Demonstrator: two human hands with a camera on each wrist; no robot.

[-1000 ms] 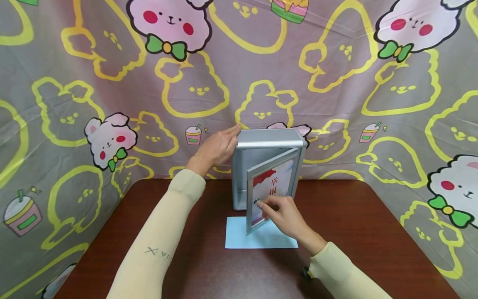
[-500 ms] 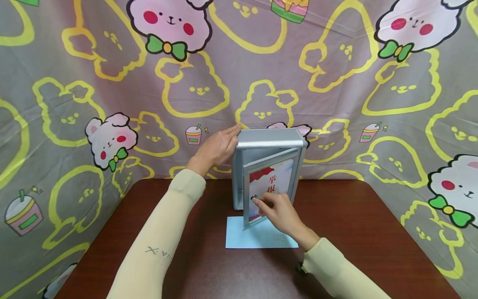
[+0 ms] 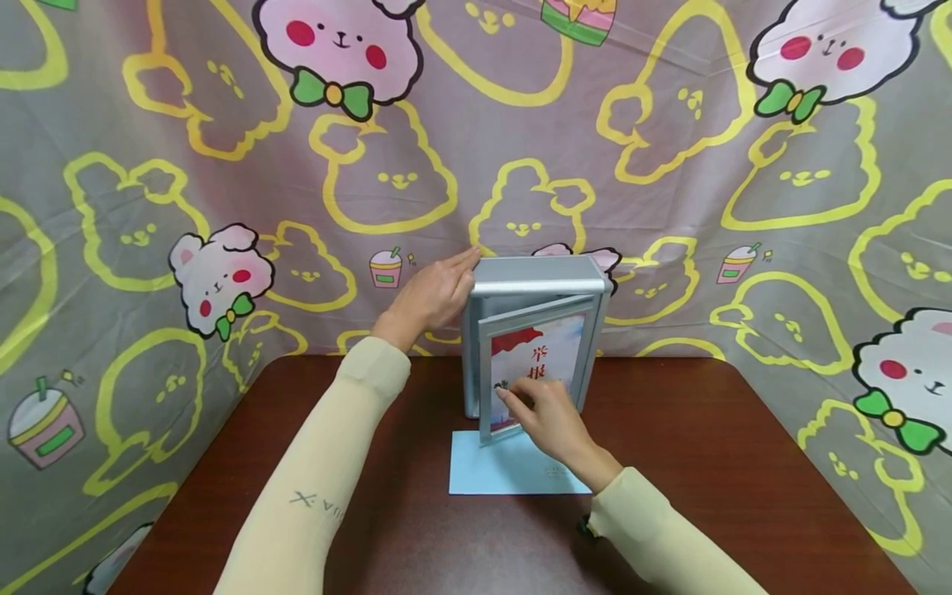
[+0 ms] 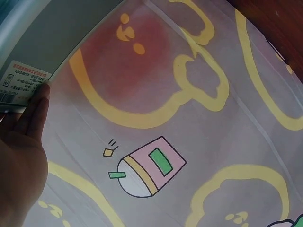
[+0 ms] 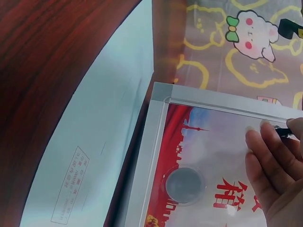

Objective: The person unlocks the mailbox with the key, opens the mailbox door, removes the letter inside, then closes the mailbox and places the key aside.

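A silver metal box [image 3: 531,287] stands upright on the table, its hinged front door [image 3: 485,388] ajar, swung out on the left side. My left hand [image 3: 431,296] lies with extended fingers against the box's upper left corner; the left wrist view shows them by a white label [image 4: 23,80] on its side. My right hand [image 3: 554,426] pinches a small black-headed key [image 5: 284,133] in the door's lock between thumb and finger. Red characters and a red banner decorate the door's poster [image 5: 213,151]. Under the door lies a light blue envelope [image 3: 476,475], partly covered.
The dark reddish-brown table [image 3: 416,537] reaches back to a hanging cloth [image 3: 654,215] printed with cartoon figures, which closes in the back and both sides. Close behind the box hangs this cloth.
The door has swung inward toward the box, narrowing the gap, as my right hand moves left and away from me with the key. My left hand stays in place.
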